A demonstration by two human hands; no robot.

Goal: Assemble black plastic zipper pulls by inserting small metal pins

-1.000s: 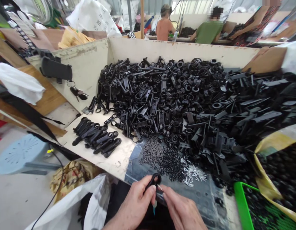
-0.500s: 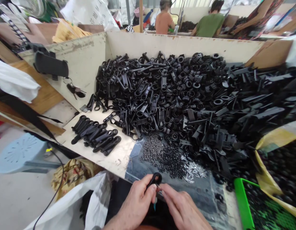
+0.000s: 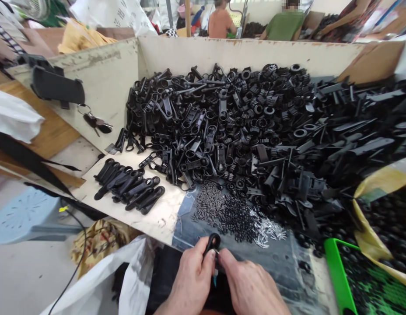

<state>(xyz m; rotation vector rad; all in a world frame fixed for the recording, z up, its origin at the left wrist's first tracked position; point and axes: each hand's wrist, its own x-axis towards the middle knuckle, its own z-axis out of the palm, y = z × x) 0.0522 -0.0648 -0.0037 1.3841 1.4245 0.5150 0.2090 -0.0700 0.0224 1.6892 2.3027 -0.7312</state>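
Near the front edge of the bench, my left hand (image 3: 194, 272) is closed round a black plastic part with a ring-shaped end (image 3: 214, 240). The ring points away from me, and most of the part is hidden by my fingers. My right hand (image 3: 247, 280) is curled closed against the part's right side. A thin metal piece (image 3: 217, 251) shows at its fingertips; its full shape is hidden. Just beyond my hands lie small grey pieces (image 3: 208, 203), small black pieces (image 3: 239, 223) and silver metal pins (image 3: 267, 229) on a dark mat (image 3: 186, 223).
Black ring-ended parts lie in a row (image 3: 129, 183) at left. A large heap of black plastic parts (image 3: 203, 127) fills the bench's back. At right stand a green tray (image 3: 334, 271) and a yellow bag (image 3: 370, 188). Keys (image 3: 98, 122) hang on the left wall. Two people sit beyond.
My right hand has curled its fingers in more tightly and turned beside the black part. My left hand keeps its hold. The whole view has shifted slightly.
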